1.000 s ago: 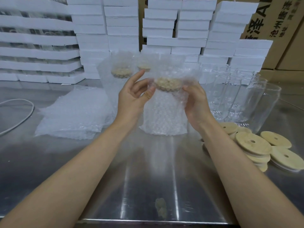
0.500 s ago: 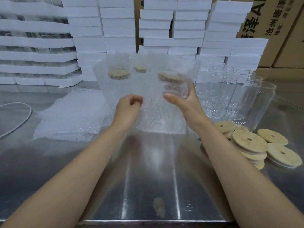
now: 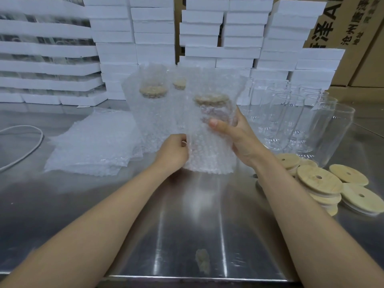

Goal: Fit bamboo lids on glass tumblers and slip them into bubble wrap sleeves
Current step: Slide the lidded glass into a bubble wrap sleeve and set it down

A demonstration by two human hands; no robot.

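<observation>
Tally off the head feed.
I count three sleeved tumblers (image 3: 209, 146): one between the fingers (image 3: 180, 139), two beyond them. Right of the fingers, at least six bare tumblers (image 3: 291, 121) and six loose bamboo lids (image 3: 319, 179); exact totals unclear.

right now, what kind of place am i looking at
Probably a packing bench in a warehouse or small factory: stacks of white foam boxes and cardboard cartons behind, and a steel table with bare glass tumblers, bamboo lids and bubble wrap sleeves.
</observation>
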